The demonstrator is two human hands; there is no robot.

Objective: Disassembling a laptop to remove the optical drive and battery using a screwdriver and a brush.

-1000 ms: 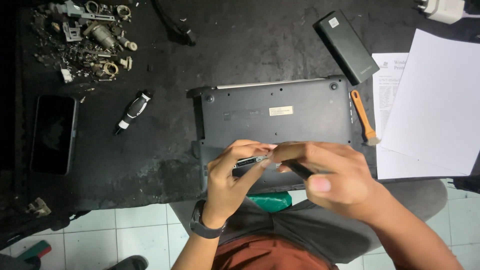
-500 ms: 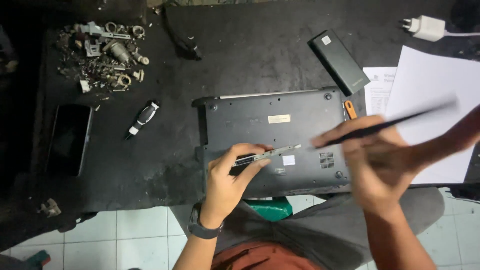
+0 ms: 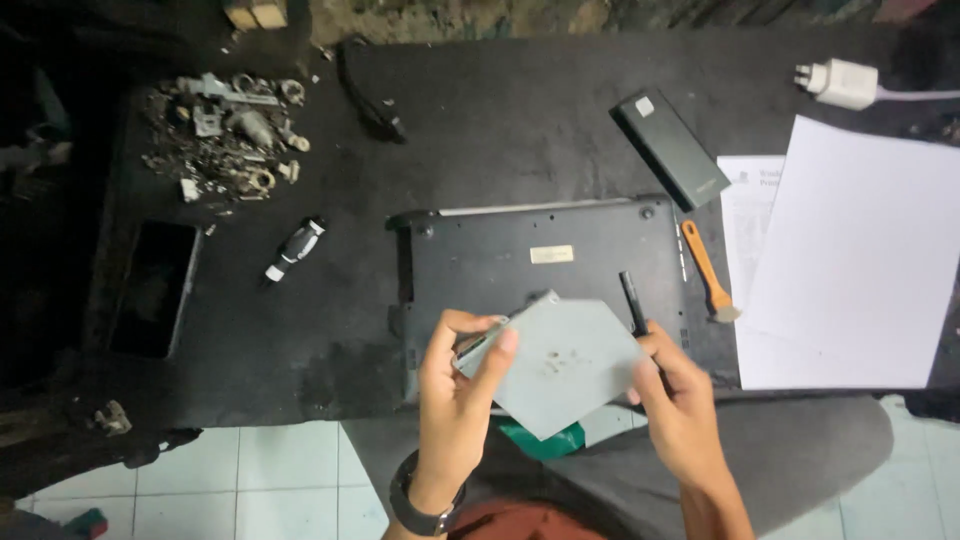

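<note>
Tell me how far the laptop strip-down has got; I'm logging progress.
Done: the grey drive module is out of the upturned laptop and held above it. In hand: the left hand grips its edge, while the right hand steadies it and also holds a black screwdriver. Left: the bottom cover looks still in place; the orange pry tool lies beside it.

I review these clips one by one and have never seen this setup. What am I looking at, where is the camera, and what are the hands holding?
No machine here: a person's two bare hands, filmed by a camera on their head looking down. The left hand grips a flat grey drive by its edge; the right hand touches its other side and holds a thin black tool. Beneath lies an upturned black laptop on a dark table. Around it: a phone, a scrap pile, an orange pry tool, papers, a charger.
</note>
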